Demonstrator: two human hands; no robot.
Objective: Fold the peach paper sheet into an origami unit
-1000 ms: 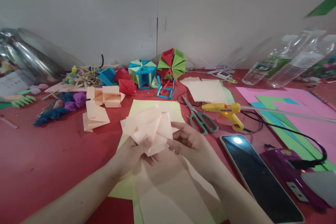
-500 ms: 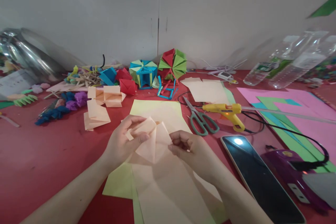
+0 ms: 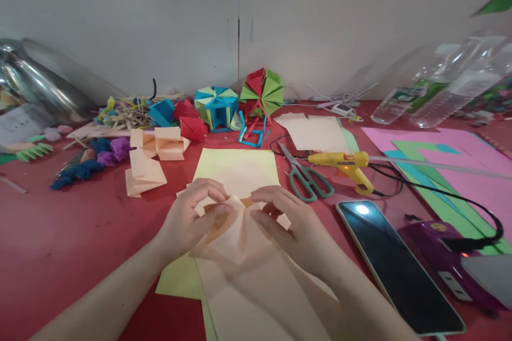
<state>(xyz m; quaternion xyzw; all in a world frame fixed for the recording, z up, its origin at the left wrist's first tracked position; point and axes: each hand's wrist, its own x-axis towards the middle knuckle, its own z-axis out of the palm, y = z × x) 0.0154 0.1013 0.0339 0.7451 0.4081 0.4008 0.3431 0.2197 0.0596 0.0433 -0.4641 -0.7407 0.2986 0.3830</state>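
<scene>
A folded peach paper piece (image 3: 234, 237) is held between both hands, its pleats meeting near the fingertips. My left hand (image 3: 196, 216) pinches its left side, thumb in front and fingers behind. On the opposite side, my right hand (image 3: 286, 218) grips the upper right part between thumb and fingers. Beneath them lies a large peach paper sheet (image 3: 256, 298), over a pale yellow sheet (image 3: 180, 277). More folded peach paper pieces (image 3: 146, 173) stand to the left. The inner folds are partly hidden by my fingers.
Grey-handled scissors (image 3: 306, 178) and a yellow glue gun (image 3: 340, 160) lie right of the papers. A phone (image 3: 396, 266) and a purple power device (image 3: 436, 256) are nearer. Behind stand paper models (image 3: 218, 109), plastic bottles (image 3: 452, 85) and a metal kettle (image 3: 44, 85).
My right hand has moved up and inward, closer to my left hand, onto the upper part of the folded paper. The paper's right side has turned. The view has shifted slightly.
</scene>
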